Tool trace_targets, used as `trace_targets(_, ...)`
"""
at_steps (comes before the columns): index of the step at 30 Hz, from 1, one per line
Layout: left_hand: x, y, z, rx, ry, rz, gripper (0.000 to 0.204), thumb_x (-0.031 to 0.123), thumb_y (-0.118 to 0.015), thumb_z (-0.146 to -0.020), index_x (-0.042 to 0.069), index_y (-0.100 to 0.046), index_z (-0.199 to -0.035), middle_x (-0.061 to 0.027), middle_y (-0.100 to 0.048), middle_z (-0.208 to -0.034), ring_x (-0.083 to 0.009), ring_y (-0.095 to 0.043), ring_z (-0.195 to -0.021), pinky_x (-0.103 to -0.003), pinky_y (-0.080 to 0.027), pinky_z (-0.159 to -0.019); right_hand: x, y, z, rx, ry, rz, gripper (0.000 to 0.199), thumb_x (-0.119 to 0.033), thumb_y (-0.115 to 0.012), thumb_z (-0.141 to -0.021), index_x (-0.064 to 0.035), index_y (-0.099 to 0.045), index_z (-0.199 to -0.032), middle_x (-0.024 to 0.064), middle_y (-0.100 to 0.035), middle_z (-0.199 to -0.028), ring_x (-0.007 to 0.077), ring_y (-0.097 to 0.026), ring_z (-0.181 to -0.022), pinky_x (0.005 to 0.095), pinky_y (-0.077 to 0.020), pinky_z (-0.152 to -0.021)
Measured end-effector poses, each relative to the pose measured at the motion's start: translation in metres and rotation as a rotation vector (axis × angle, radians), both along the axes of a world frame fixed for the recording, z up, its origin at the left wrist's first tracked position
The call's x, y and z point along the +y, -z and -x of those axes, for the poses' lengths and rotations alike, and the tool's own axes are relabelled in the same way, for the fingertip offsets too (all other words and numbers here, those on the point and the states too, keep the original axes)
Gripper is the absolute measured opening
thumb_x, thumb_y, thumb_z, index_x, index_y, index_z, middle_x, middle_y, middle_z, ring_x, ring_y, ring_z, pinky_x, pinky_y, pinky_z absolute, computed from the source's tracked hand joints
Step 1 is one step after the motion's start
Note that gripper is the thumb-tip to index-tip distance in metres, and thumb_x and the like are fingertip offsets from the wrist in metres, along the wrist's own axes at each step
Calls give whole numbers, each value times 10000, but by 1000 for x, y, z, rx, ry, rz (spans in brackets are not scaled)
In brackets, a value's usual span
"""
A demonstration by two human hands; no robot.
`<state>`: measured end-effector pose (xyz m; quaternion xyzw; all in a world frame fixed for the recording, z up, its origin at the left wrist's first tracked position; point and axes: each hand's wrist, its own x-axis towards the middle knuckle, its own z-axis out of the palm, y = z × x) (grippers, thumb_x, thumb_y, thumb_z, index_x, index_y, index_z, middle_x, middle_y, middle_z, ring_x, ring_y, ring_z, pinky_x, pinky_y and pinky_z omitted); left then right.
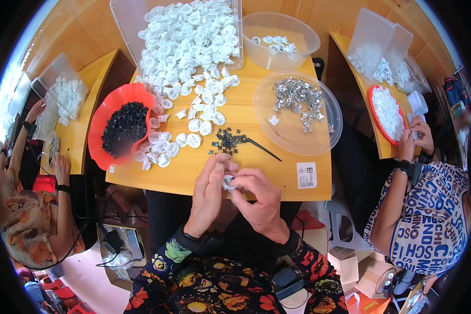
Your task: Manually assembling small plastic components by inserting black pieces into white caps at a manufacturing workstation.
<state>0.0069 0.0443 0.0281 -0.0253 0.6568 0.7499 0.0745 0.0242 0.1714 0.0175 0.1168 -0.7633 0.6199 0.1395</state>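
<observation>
Red bowl (100, 119) of black bits at tabletop (246, 172) left edge, white caps (193, 125) beside it, left hand (208, 196) and right hand (259, 201) both pinching one small white cap (228, 182) over the near edge, black stick (263, 149) and clear dish (293, 136) of metal clips beyond, bare wood between.

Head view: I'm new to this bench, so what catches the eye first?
A big heap of white plastic caps spills from a clear tray across the wooden table. Left sits a red bowl of small black parts. At the near edge, left hand and right hand pinch one white cap.
</observation>
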Motion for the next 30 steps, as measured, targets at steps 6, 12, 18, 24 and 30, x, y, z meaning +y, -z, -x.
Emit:
trace_targets(6,-23,6,-1,-205,164,-292,318,207,-407,-998,-54,-536,-1127,-66,-585,-987,-125,-573,-868,-252,-482,-775,4,10,4,139,56,-58,241,58,-703,-702,-58,-630,-901,67,-622,-910,235,-631,-803,300,-507,-684)
trace_targets(12,-27,9,1,-273,132,-459,282,166,-507,-962,-60,-560,-1123,-75,-621,-933,-122,-595,-796,-235,-507,-708,7,4,4,108,-2,-95,209,39,-700,-722,-45,-631,-900,73,-628,-914,222,-624,-817,300,-504,-700)
trace_targets(18,-26,13,0,-250,122,-490,225,105,-580,-923,-38,-603,-1094,-75,-636,-928,-122,-605,-802,-246,-512,-673,13,2,11,-37,-11,-17,133,1,-667,-793,-16,-635,-921,86,-633,-860,165,-633,-766,276,-510,-670)
trace_targets(24,-23,12,-2,-217,94,-422,218,105,-602,-909,-34,-617,-1076,-49,-626,-904,-108,-579,-776,-235,-490,-670,10,-2,13,-32,-25,-73,102,5,-666,-795,-7,-634,-891,81,-613,-793,155,-630,-655,254,-499,-569)
trace_targets(30,-24,19,-2,-147,95,-322,207,91,-609,-902,-32,-623,-1068,-36,-616,-892,-94,-553,-754,-228,-477,-686,7,4,10,-56,-8,-71,94,7,-668,-792,-4,-613,-867,76,-601,-757,160,-620,-635,261,-492,-558)
